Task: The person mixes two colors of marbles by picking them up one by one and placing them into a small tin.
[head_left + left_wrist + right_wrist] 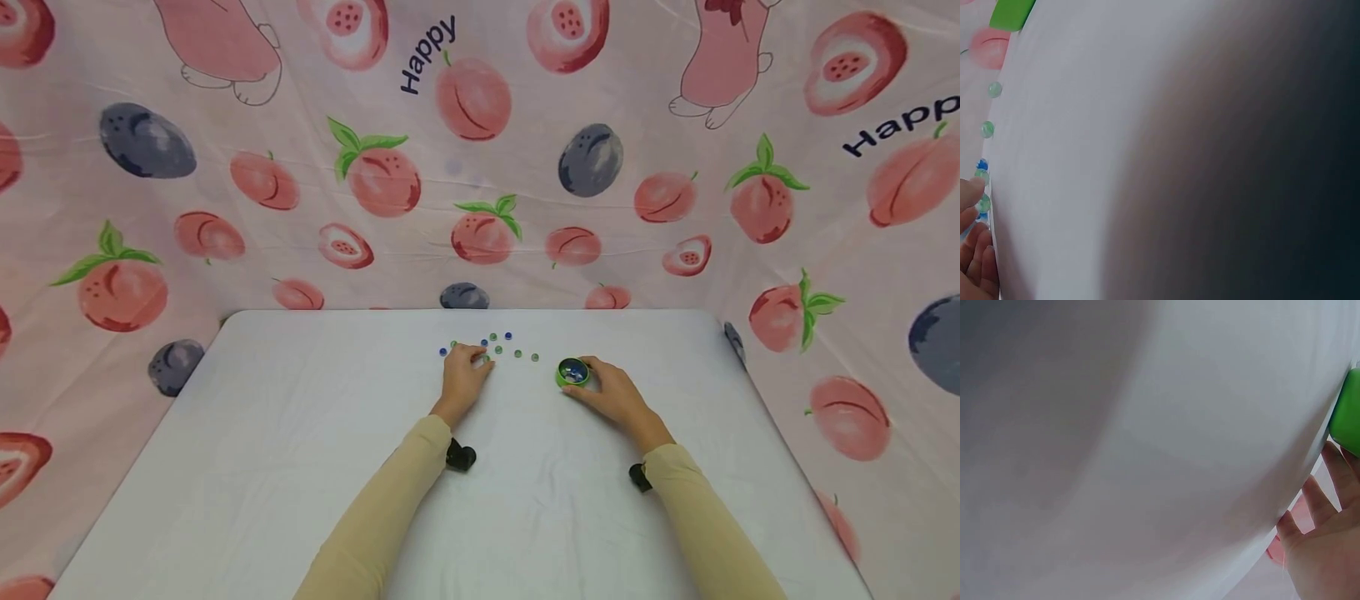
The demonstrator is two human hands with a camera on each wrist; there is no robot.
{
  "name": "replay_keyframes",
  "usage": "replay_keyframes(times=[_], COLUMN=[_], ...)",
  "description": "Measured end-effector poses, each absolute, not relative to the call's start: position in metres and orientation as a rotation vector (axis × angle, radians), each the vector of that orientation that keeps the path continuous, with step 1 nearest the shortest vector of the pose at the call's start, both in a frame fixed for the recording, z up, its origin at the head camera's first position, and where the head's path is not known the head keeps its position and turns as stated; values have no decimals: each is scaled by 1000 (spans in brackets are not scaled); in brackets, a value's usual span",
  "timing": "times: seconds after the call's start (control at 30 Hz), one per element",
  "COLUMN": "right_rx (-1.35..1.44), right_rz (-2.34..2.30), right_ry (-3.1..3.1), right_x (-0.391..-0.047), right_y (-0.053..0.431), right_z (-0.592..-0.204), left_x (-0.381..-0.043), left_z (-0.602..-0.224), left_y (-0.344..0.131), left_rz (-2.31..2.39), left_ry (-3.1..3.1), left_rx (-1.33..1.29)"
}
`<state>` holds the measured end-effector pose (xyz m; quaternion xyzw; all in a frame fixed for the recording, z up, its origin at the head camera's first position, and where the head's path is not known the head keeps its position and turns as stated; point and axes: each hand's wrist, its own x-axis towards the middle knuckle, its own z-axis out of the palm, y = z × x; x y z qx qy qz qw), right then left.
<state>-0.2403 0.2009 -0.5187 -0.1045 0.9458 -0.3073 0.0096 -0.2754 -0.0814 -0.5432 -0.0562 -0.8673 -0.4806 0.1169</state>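
I see my left hand (467, 372) resting on the white tabletop (300, 467), its curled fingertips pinching at one of the small green and blue beads (517, 354) scattered just beyond it. My right hand (611, 392) grips the little green cup (572, 372), which already holds some beads. The beads look hard, smooth and very light, likely to roll or slip; I judge a fingertip pinch across each one suits best.
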Motion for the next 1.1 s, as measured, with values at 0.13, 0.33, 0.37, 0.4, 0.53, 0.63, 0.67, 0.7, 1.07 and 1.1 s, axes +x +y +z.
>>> replay_keyframes(times=[0.13, 0.33, 0.37, 0.4, 0.53, 0.63, 0.67, 0.7, 1.07, 1.1], right_rx=[-328, -319, -316, -314, -315, -325, -330, -331, -332, -334], right_rz=[-961, -970, -972, -973, -971, -965, -962, -962, -963, -964], right_ry=[2951, 2944, 2942, 2940, 2939, 2943, 2945, 2947, 2948, 2950], right_x=[-241, -240, -239, -239, -238, -239, -239, -240, -239, -239], right_y=[200, 200, 199, 199, 199, 199, 199, 199, 201, 201], right_z=[-520, -519, -519, -519, -519, -519, -518, -518, -517, -516], left_x=[-276, -277, -277, -276, -275, -275, -275, -275, -275, -275], left_z=[-544, -544, -544, -544, -544, -542, -541, -540, -537, -536], left_y=[-83, -83, -83, -83, -83, -83, -83, -83, -81, -80], left_rz=[-1403, -1393, -1391, -1389, -1395, -1406, -1405, -1410, -1428, -1426], left_ry=[-2545, -2558, -2560, -2561, -2555, -2546, -2541, -2537, -2512, -2504], left_rx=[-161, -135, -132, -130, -135, -145, -151, -157, -178, -188])
